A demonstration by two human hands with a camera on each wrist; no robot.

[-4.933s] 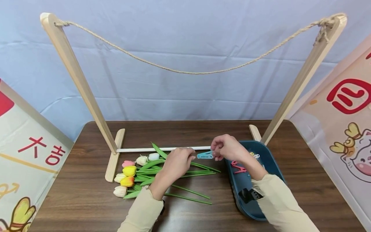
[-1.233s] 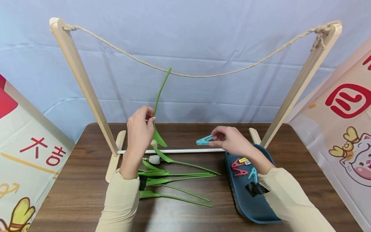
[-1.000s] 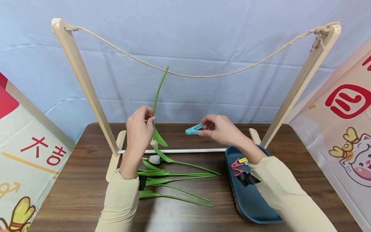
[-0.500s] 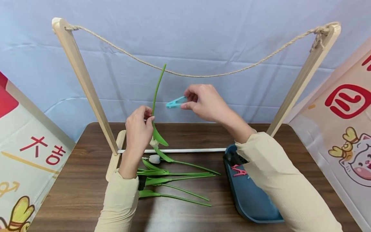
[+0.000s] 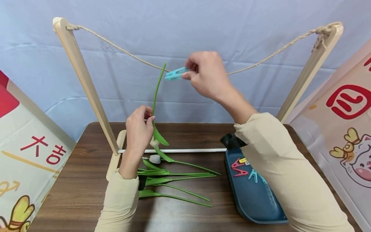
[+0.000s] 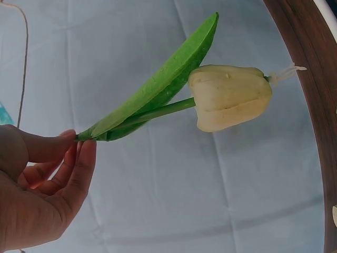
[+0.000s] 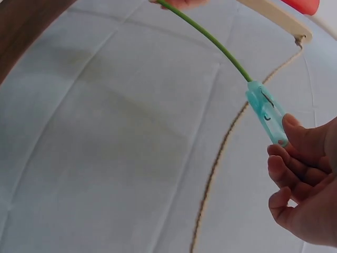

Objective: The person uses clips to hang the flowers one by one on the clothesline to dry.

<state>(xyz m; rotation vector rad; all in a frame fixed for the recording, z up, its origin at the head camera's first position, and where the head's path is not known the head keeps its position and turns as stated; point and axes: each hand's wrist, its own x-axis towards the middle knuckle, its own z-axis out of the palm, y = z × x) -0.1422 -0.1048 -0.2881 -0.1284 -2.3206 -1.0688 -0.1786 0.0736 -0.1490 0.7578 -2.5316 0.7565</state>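
Observation:
My left hand (image 5: pixel 139 130) pinches the stem of an artificial tulip (image 5: pixel 156 93) below the rope, bloom down. In the left wrist view its cream bloom (image 6: pixel 231 98) and a long green leaf (image 6: pixel 158 87) show beyond thumb and fingertips. The stem's cut end reaches just above the twine rope (image 5: pixel 124 51). A light blue clothespin (image 5: pixel 175 74) is pinched by its handles between the thumb and fingers of my right hand (image 5: pixel 208 75). Its nose lies right by the stem end at rope height; in the right wrist view the clothespin (image 7: pixel 267 113) overlaps the stem's tip and the rope.
Two wooden posts (image 5: pixel 84 83) carry the rope, joined low down by a white rod (image 5: pixel 188 150). More tulips (image 5: pixel 185 174) lie on the brown table (image 5: pixel 72 199), partly behind my left arm. A dark blue tray (image 5: pixel 255 206) on the right holds pink, blue and yellow clothespins.
My left hand has lifted one tulip from the pile up to the rope, then stayed nearly still. My right hand has carried the blue clothespin up and left to the stem's end.

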